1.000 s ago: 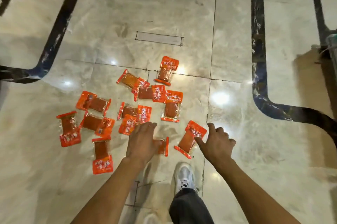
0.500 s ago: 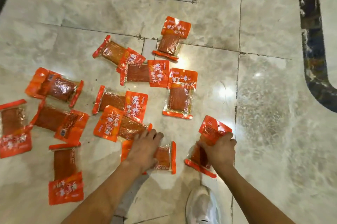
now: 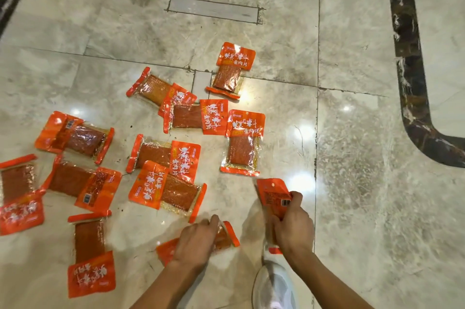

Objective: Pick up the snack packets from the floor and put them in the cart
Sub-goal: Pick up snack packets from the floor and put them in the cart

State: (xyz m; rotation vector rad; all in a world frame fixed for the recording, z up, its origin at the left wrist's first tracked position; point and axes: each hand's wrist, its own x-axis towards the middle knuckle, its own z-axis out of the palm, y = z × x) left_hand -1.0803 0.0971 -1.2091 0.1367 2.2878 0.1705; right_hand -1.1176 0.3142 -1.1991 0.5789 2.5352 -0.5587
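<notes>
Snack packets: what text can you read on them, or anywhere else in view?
"素肉片": orange header of the farthest packet and of others lying face up.
Larger brush characters beside it: too stylised to read.
Label and barcode on the packet in the right hand: too small.

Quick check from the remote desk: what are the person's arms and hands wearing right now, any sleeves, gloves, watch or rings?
Nothing shows on either one. The left hand and right hand are bare, with no gloves, and no rings that I can make out. Both forearms are bare down to the frame's lower edge, with no sleeve, watch or band in view.
</notes>
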